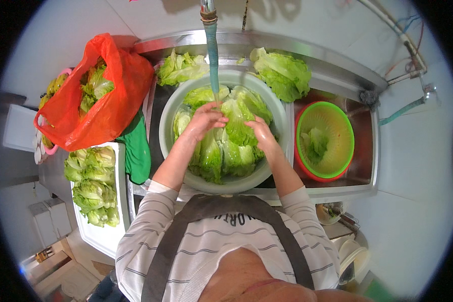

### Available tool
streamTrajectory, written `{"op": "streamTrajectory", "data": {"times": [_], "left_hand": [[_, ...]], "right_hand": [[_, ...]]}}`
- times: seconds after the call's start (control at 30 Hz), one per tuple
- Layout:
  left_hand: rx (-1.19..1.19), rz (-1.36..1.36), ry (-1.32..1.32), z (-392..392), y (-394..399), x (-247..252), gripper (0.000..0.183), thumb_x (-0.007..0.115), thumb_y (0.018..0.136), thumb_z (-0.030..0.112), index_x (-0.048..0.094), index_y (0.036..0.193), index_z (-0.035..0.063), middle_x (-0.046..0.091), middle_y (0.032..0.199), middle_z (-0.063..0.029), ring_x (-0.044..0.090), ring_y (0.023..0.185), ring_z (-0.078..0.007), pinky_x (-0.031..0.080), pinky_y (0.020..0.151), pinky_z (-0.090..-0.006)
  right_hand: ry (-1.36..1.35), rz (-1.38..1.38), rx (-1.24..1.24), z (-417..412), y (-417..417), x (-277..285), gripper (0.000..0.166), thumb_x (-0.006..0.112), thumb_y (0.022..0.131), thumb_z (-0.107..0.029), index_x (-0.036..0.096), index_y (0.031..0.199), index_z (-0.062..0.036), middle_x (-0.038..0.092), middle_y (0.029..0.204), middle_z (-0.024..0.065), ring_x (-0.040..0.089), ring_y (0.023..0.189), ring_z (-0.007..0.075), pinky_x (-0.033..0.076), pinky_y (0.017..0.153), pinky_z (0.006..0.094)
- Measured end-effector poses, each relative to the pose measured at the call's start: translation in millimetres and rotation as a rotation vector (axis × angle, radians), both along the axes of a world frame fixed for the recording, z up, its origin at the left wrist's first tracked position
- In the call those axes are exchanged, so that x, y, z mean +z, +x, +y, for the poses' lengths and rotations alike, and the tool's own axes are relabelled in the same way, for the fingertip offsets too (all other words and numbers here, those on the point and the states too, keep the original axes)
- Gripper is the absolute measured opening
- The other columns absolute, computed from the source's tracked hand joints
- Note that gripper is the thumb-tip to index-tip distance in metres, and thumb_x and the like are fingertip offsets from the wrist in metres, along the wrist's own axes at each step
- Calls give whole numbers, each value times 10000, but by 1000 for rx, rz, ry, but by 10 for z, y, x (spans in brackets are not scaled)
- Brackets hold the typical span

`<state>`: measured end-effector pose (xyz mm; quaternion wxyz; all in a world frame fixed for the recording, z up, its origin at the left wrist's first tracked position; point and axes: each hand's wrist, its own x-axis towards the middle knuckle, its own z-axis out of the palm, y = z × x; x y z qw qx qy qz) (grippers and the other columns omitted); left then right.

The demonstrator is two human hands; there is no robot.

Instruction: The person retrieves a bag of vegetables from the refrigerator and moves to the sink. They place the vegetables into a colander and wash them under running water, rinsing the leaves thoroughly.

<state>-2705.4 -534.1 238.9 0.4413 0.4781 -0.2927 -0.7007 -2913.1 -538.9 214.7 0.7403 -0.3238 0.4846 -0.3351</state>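
Observation:
A large pale plastic basin (166,113) in the sink holds lettuce leaves in water. Just beneath the mouth of a teal hose (212,56) from the tap, my left hand (207,120) has its fingers spread over the leaves. My right hand (260,130) touches the right edge of a lettuce leaf (237,122) lying between both hands; its fingers are slightly curled and apart. Neither hand is plainly closed on anything. More lettuce lies behind the basin, one pile at the left (182,68) and one at the right (285,75).
A red plastic bag (126,83) with lettuce stands at the left, above a green cloth (137,151). Nearer lies a white foam box (121,181) bearing lettuce heads (94,192). In the right sink sits a green colander (343,139) with a leaf, inside a red-rimmed container.

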Motion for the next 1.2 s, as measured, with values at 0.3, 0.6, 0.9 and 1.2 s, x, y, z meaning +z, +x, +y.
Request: {"op": "streamTrajectory", "data": {"times": [0.3, 0.6, 0.9, 1.2], "left_hand": [[0, -248, -34, -134, 101, -207, 157, 664, 779, 82, 641, 915, 9, 615, 779, -47, 587, 638, -119, 472, 568, -239], [143, -1284, -460, 35, 330, -471, 395, 701, 737, 275, 617, 1054, 54, 579, 1112, -172, 539, 1047, -274, 441, 878, -412], [-180, -1631, -445, 393, 104, -912, 713, 648, 717, 460, 435, 1307, 121, 364, 1356, -204, 278, 1298, -360, 194, 1062, -511], [129, -1396, -582, 708, 228, -944, 657, 690, 674, 186, 439, 1260, 26, 429, 1258, -241, 437, 1136, -396, 368, 970, -438]], "right_hand": [[-2, -42, 121, -96, -87, 337, 372, 603, 822, -122, 530, 1168, -7, 605, 1078, 93, 582, 924, 196, 454, 818, 323], [-1375, 1111, -153, -1190, -817, 744, 589, 578, 705, -32, 465, 1278, -101, 565, 1151, 153, 532, 1070, 323, 440, 870, 396], [-1417, 1636, 133, -1493, -727, 666, 648, 737, 661, -257, 481, 1247, -154, 425, 1325, 136, 389, 1235, 333, 345, 975, 510], [-805, 1122, 767, -67, 183, -83, 663, 645, 770, -390, 439, 1282, -21, 461, 1274, 228, 479, 1144, 357, 394, 966, 440]]}}
